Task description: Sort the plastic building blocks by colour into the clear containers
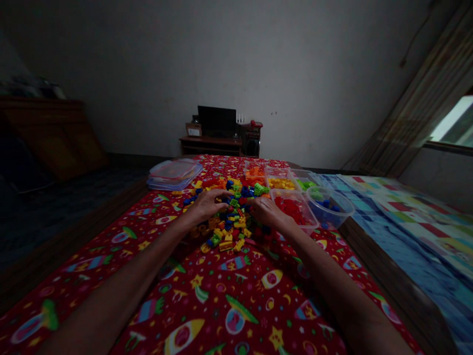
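Observation:
A heap of small coloured building bricks [232,217] lies on a red cloth with rocket prints [229,296]. My left hand [207,203] rests on the heap's left side, fingers curled toward the bricks at the top. My right hand [266,210] sits on the heap's right side, fingers bent among the bricks. What either hand pinches is too small to make out. Clear tubs stand just right of my right hand: one with red bricks [294,209], a round one with blue bricks [330,207].
More clear tubs behind hold orange [254,174], yellow [281,183] and green bricks [306,184]. Stacked clear lids [173,173] lie at the back left. A patchwork cloth [406,217] covers the right side. A low desk with a dark screen [217,121] stands against the far wall.

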{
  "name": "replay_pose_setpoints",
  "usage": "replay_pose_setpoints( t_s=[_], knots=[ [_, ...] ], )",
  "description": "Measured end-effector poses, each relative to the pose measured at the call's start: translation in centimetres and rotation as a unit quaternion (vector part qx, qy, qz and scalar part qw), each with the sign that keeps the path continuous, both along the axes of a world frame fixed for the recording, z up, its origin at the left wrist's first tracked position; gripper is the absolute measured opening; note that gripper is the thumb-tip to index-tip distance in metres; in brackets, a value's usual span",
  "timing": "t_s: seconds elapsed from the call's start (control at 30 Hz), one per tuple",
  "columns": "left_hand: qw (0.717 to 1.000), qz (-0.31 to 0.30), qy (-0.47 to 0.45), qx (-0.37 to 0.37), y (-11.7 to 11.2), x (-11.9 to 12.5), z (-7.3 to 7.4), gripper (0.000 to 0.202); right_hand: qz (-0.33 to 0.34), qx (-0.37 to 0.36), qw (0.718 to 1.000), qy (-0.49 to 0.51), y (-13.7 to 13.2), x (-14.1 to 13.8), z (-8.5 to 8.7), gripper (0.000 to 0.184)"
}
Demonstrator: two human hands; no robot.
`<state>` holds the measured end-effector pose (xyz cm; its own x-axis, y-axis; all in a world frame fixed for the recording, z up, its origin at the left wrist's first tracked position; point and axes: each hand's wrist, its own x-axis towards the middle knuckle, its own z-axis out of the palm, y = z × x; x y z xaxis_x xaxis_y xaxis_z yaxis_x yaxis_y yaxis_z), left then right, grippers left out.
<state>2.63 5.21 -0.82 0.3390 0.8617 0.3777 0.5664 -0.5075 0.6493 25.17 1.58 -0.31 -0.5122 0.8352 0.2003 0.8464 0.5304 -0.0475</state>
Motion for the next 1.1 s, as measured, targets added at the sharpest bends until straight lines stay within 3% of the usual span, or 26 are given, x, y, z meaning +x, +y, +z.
replay_pose_setpoints(
  t_s=[0.27,0.43,0.57,0.7,0.9,1.0,1.1],
  knots=[
    [0.999,0.036,0.035,-0.014,-1.4,0.8,1.2,0.035,-0.069,0.047,0.995,-0.046,-0.1,-1.1,-1.0,0.029],
    [0.999,0.031,0.032,-0.017,-1.6,1.3,1.1,0.036,-0.081,0.072,0.994,-0.006,0.1,-1.1,-1.7,0.029],
    [0.999,0.006,-0.009,-0.030,-1.5,1.7,0.6,0.041,-0.035,0.074,0.994,0.078,-0.1,-0.7,-0.6,0.025],
    [0.997,0.001,-0.053,-0.053,-1.6,2.1,0.6,0.062,0.043,0.026,0.986,0.161,-0.5,-0.8,1.2,0.028],
    [0.990,-0.016,-0.107,-0.095,-1.9,2.5,0.8,0.078,0.126,-0.014,0.982,0.143,-1.2,-1.6,1.6,0.032],
    [0.990,-0.030,-0.103,-0.088,-1.8,2.5,0.6,0.072,0.117,0.006,0.983,0.141,-1.1,-1.2,1.7,0.027],
    [0.997,-0.005,-0.062,-0.034,-1.7,2.1,0.6,0.059,0.046,0.056,0.988,0.137,-0.8,0.6,3.0,0.025]
  ],
)
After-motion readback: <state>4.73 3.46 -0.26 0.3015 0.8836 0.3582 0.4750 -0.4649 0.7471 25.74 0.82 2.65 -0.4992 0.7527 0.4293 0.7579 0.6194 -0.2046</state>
